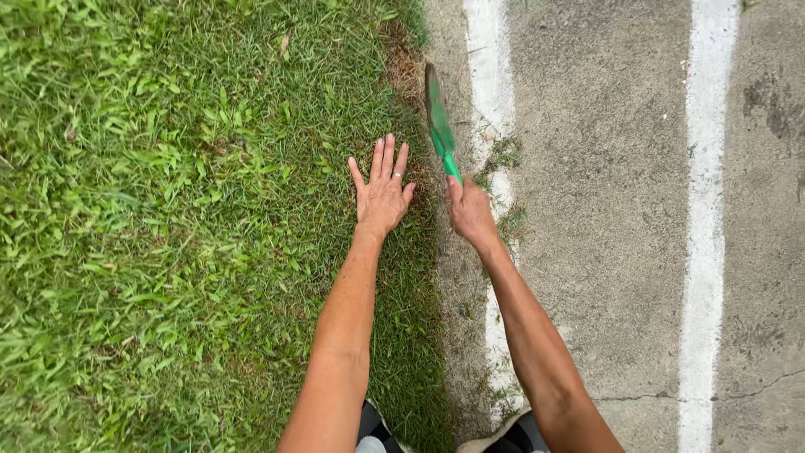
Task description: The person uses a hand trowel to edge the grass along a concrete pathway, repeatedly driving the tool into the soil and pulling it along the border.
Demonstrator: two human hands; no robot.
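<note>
My left hand (pixel 383 191) lies flat and open on the grass (pixel 168 226), fingers stretched forward, a ring on one finger, close to the lawn's right edge. My right hand (pixel 470 211) grips the handle of a green garden trowel (pixel 438 126). The trowel's blade points away from me and hangs blurred over the brown strip of soil (pixel 407 67) where grass meets pavement. The two hands are a short gap apart.
Grey concrete pavement (pixel 604 210) fills the right half, marked by two white painted lines (pixel 708 210) running away from me. Small weeds (pixel 503 155) grow on the nearer line. My shoes (pixel 377 436) show at the bottom edge.
</note>
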